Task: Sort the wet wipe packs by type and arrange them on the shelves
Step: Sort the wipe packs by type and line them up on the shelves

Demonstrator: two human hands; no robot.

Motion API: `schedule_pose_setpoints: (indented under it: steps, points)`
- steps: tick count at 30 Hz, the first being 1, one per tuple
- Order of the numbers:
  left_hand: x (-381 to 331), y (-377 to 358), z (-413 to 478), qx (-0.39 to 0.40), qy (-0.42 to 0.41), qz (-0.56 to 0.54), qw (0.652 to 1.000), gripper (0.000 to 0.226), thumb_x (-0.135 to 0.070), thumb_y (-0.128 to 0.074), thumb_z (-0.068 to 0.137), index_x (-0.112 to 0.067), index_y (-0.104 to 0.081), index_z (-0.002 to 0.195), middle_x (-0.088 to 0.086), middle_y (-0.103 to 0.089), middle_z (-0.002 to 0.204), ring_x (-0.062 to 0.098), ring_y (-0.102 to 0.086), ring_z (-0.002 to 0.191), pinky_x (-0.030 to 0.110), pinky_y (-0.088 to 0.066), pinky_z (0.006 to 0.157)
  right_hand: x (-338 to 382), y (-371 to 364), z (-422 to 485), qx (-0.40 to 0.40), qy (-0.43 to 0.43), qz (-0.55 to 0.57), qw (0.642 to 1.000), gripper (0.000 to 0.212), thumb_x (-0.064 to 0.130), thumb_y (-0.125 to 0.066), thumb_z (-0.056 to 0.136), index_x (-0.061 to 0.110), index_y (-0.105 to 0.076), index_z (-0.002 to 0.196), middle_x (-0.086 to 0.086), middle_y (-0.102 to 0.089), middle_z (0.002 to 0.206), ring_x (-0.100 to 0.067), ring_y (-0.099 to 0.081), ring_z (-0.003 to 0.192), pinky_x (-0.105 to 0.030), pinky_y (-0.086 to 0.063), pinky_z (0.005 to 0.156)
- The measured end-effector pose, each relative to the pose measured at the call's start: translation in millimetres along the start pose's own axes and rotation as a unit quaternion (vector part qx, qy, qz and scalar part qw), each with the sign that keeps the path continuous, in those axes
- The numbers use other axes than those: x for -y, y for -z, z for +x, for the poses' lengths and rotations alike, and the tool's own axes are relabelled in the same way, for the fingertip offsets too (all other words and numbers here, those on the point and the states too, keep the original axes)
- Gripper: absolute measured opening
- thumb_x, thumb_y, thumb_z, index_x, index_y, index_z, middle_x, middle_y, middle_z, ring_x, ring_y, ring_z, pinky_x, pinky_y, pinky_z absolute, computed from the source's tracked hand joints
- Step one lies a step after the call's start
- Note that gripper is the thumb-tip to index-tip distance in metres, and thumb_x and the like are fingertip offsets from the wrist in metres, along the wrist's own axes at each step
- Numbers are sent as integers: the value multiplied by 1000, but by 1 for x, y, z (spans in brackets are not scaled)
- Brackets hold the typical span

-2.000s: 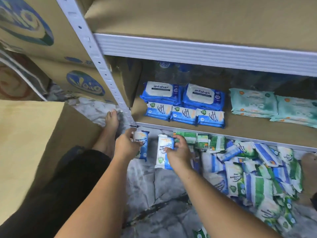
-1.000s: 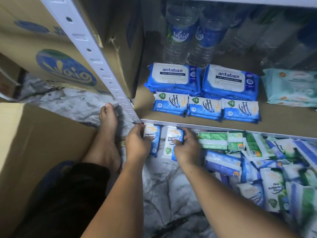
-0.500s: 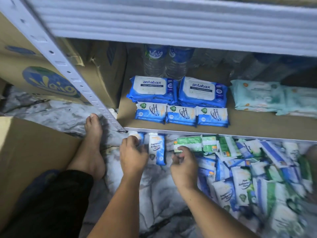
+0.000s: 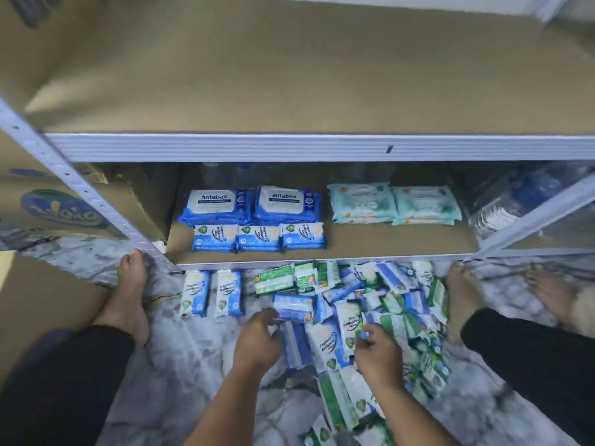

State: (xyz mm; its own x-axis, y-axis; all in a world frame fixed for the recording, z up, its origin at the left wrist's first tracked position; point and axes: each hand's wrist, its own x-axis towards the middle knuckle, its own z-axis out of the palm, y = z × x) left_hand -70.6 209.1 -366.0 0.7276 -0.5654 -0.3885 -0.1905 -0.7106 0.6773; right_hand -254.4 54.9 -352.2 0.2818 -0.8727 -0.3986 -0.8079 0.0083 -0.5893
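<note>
A: Left hand?
B: Your left hand (image 4: 257, 344) is low over the floor, its fingers curled round the left end of a blue pack (image 4: 294, 307) that lies crosswise at the near edge of the loose pile (image 4: 396, 294).
A: And the right?
B: Your right hand (image 4: 378, 354) sits at the right edge of a white-and-blue pack (image 4: 335, 341), fingertips bent in. Blur hides whether they grip it, so I cannot tell.
A: What is sorted?
B: Two matching packs (image 4: 194, 294) lie side by side on the floor, just left of the pile and in front of the lower shelf (image 4: 402, 244). On that shelf you have two antabax packs (image 4: 217, 204) at the back, three small blue packs (image 4: 259, 238) in a row before them, and two pale green packs (image 4: 360, 202) to their right. The pile, green and blue packs mixed, lies between your bare feet (image 4: 128, 294).
</note>
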Motion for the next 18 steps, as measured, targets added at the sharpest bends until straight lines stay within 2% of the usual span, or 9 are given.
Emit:
schedule_pose_setpoints:
  steps: [2, 4, 6, 8, 11, 13, 18]
  points:
    - [-6, -5, -8, 15, 3, 5, 1000, 38, -12, -61, 87, -20, -64, 124, 0, -64, 122, 23, -64, 109, 27, -50, 87, -1, 4, 0, 19, -11, -7, 1000, 37, 19, -62, 96, 17, -61, 132, -3, -68, 100, -25, -68, 76, -36, -56, 64]
    - [-9, -9, -14, 33, 6, 27, 999, 44, -14, -61, 87, -22, -61, 130, 0, -61, 129, 24, -62, 112, 34, -53, 92, -1, 6, 1, 27, -16, -49, 998, 46, 24, -62, 96, 16, -55, 141, -10, -66, 123, -29, -67, 96, -34, -54, 71]
    - [-10, -12, -15, 42, 5, 43, 998, 49, -15, -61, 87, -25, -57, 134, 0, -57, 135, 23, -58, 119, 38, -52, 97, -1, 7, 5, 7, -4, -110, 994, 54, 29, -64, 95, 13, -49, 145, -13, -58, 137, -34, -58, 118, -40, -54, 87]
    - [-10, -16, -13, 42, 2, 55, 998, 52, -13, -61, 88, -25, -55, 138, -1, -54, 141, 22, -52, 127, 37, -49, 102, -1, 11, 9, -16, 8, -180, 984, 59, 36, -62, 95, 16, -46, 147, -11, -50, 144, -34, -45, 129, -44, -49, 96]
    - [-11, -23, -1, 47, -11, 78, 996, 56, -12, -60, 90, -24, -49, 144, 1, -48, 147, 21, -44, 135, 35, -44, 106, 0, 12, 22, -22, 28, -257, 966, 61, 48, -57, 94, 24, -43, 148, -6, -43, 147, -30, -38, 130, -43, -42, 99]
    - [-12, -28, 12, 56, -15, 92, 994, 57, -14, -58, 92, -23, -45, 147, 3, -44, 152, 22, -39, 140, 34, -39, 111, -1, 10, 33, -17, 42, -289, 956, 61, 52, -54, 94, 23, -42, 147, -5, -42, 145, -29, -36, 128, -43, -39, 99]
    - [-15, -43, 51, 80, -54, 175, 980, 71, -17, -62, 93, -22, -31, 157, 3, -31, 161, 26, -25, 149, 37, -28, 118, -8, 3, 53, -38, 40, -330, 942, 57, 53, -55, 87, 19, -55, 132, -7, -48, 133, -26, -38, 121, -40, -35, 90]
